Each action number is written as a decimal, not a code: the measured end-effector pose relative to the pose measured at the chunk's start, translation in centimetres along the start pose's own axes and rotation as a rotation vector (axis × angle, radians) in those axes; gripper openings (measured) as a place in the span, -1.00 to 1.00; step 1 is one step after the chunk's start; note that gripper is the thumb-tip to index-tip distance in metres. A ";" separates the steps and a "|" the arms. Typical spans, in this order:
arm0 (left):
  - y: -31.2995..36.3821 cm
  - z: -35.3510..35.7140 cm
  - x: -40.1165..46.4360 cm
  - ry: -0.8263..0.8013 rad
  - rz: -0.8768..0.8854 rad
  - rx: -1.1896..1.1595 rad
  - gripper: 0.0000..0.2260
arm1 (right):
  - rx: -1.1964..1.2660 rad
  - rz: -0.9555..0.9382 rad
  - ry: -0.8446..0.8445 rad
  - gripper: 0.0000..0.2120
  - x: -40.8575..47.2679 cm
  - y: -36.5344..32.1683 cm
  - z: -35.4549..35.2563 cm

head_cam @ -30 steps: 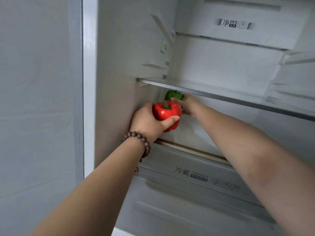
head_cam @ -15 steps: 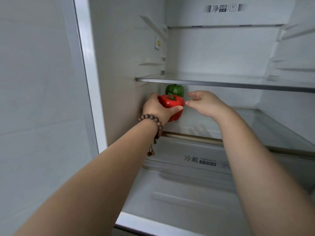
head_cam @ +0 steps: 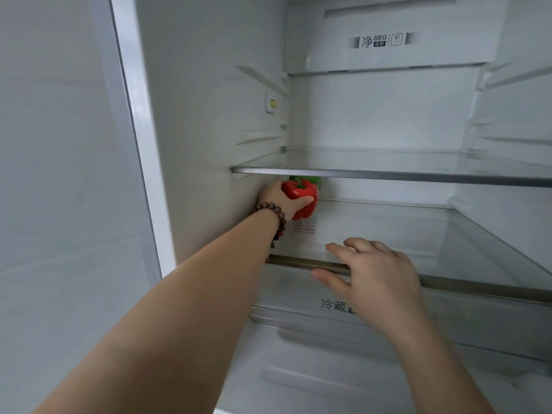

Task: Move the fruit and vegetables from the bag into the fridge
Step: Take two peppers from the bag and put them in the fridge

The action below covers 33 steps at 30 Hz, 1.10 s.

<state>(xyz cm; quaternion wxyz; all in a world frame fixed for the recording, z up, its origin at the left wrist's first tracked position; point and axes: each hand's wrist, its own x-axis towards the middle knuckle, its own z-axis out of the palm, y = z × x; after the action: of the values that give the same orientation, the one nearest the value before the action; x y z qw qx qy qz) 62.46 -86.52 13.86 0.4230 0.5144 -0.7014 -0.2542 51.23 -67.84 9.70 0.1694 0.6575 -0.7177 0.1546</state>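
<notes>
The right hand (head_cam: 376, 273) has let go of the green pepper (head_cam: 313, 181) and drawn back; its loosely spread fingers (head_cam: 337, 249) now lie over the lower shelf's front edge (head_cam: 298, 261), well apart from that pepper.

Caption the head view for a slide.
Left hand grips a red pepper beside a green pepper on the fridge shelf; right hand open at its front edge.

The upper glass shelf (head_cam: 388, 174) is hiding the top of the green pepper (head_cam: 313, 181); the red pepper (head_cam: 300, 192) in front is covering its lower part. Below this shelf, the right hand (head_cam: 376, 279) is covering part of the drawer label (head_cam: 333, 305).
</notes>
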 end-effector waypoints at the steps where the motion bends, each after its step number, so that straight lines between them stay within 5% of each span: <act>1: 0.0 0.2 0.2 0.006 0.001 0.010 -0.37 | -0.007 0.004 0.045 -0.38 0.0 0.0 0.3; 12: 1.5 0.6 -0.9 0.081 -0.043 0.144 -0.27 | 0.008 0.000 0.197 -0.42 0.1 0.1 1.7; 16: 2.6 -1.5 -3.2 0.069 0.011 0.329 -0.46 | 0.043 0.008 0.188 -0.39 0.2 0.2 1.7; 20: 2.7 -3.4 -7.8 0.109 0.181 0.398 -0.67 | 0.065 0.008 0.166 -0.33 -0.1 0.3 1.6; 25: 0.6 -4.2 -15.5 0.179 0.368 0.371 -0.64 | 0.101 -0.019 0.129 -0.48 -0.5 0.5 1.2; 33: -2.2 -4.2 -25.9 0.205 0.290 0.401 -0.57 | 0.144 -0.045 0.154 -0.45 -3.4 -0.6 2.1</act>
<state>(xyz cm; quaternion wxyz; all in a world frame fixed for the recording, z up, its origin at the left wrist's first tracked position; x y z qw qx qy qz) 70.11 -62.72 5.71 0.4134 0.5050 -0.7577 0.0064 52.01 -65.81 6.34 0.1798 0.6699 -0.6747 0.2522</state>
